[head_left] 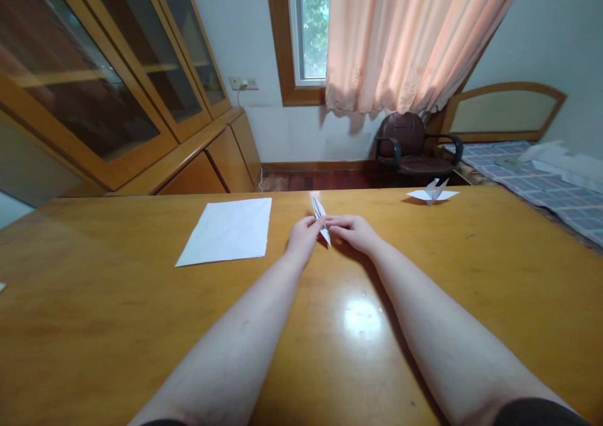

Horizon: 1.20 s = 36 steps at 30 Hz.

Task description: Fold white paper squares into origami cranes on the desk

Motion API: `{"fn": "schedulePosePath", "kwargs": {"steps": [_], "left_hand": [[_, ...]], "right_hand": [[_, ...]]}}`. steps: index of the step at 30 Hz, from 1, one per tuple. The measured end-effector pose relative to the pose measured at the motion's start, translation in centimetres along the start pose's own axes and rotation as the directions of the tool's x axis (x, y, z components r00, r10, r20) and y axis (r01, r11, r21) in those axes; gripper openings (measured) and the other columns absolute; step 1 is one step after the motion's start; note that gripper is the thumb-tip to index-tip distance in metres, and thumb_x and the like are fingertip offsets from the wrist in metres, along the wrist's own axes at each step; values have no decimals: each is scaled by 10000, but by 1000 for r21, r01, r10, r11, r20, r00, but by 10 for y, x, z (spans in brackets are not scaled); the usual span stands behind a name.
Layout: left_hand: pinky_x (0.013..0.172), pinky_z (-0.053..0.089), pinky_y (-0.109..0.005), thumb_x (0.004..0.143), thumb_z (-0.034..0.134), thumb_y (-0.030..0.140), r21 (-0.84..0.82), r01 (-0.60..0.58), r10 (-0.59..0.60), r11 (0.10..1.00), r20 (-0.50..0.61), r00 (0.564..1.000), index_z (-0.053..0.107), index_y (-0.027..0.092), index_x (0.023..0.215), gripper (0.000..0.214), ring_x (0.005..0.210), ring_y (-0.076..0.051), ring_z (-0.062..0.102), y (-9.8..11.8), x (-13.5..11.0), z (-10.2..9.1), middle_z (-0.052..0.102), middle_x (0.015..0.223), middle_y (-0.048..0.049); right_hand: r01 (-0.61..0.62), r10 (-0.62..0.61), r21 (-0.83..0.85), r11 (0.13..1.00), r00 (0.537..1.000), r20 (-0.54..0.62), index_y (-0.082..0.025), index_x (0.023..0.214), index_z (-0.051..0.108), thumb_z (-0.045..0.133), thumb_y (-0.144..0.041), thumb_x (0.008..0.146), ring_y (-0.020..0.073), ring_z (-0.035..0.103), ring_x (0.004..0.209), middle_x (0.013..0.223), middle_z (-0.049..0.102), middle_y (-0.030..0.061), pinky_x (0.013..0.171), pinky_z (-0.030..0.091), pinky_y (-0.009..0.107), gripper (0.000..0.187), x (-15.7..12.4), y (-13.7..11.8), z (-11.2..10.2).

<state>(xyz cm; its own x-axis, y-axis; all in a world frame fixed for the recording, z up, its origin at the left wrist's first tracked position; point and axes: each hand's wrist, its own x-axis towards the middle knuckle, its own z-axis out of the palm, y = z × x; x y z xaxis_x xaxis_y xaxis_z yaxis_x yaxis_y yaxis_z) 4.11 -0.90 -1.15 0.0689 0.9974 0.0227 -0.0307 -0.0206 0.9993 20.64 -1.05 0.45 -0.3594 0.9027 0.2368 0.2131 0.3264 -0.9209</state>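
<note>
Pinching folded paper (319, 208) in the left hand (303, 236), touching it with the right hand (357, 231); cannot tell if clamped there too. Line up evenly before pressing flat.

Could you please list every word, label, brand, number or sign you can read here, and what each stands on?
There are none that I can read.
The flat white sheet, slim folded paper and paper bird show no visible writing.
The wall socket is too small to tell whether it bears any marking.
</note>
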Motion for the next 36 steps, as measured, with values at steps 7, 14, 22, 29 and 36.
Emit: {"fn": "schedulePosePath", "kwargs": {"steps": [7,14,22,29,36], "left_hand": [[601,495,-229,738,596,236,23,69,-68,997,-39,997,694,146,799,147,666,-146,629,4,-2,3,683,718,-29],[689,542,-276,759,571,131,-205,107,-112,973,-10,994,562,150,1183,425,727,-148,667,6,-4,10,712,871,-76],[666,544,-269,786,547,103,-249,78,-79,965,6,997,335,206,1403,660,670,-128,665,7,-5,9,710,829,-59],[635,548,-269,753,592,123,-255,134,-148,958,-34,988,498,190,1165,428,669,-136,668,13,-7,11,700,796,-39],[600,536,-274,681,617,173,-280,102,-107,955,-1,994,608,151,802,123,617,-148,659,9,-7,12,690,719,-45]], "right_hand": [[48,-60,-159,986,995,-76,-246,871,746,634,-289,759,220,628,988,1072,687,71,923,455,395,164,0,-2,-1],[-106,160,237,966,962,-220,-186,1041,646,711,-290,673,184,648,818,930,699,77,782,520,358,388,4,6,2],[-153,227,376,914,960,-161,-176,1031,678,755,-270,608,174,651,766,949,701,77,743,532,339,440,3,-2,1],[-204,276,378,903,950,-146,-191,957,684,745,-276,607,125,601,602,799,698,42,573,494,263,365,4,5,0],[-253,331,386,887,932,-149,-156,788,703,693,-286,614,99,521,488,568,623,9,450,389,219,217,4,2,1]]}}
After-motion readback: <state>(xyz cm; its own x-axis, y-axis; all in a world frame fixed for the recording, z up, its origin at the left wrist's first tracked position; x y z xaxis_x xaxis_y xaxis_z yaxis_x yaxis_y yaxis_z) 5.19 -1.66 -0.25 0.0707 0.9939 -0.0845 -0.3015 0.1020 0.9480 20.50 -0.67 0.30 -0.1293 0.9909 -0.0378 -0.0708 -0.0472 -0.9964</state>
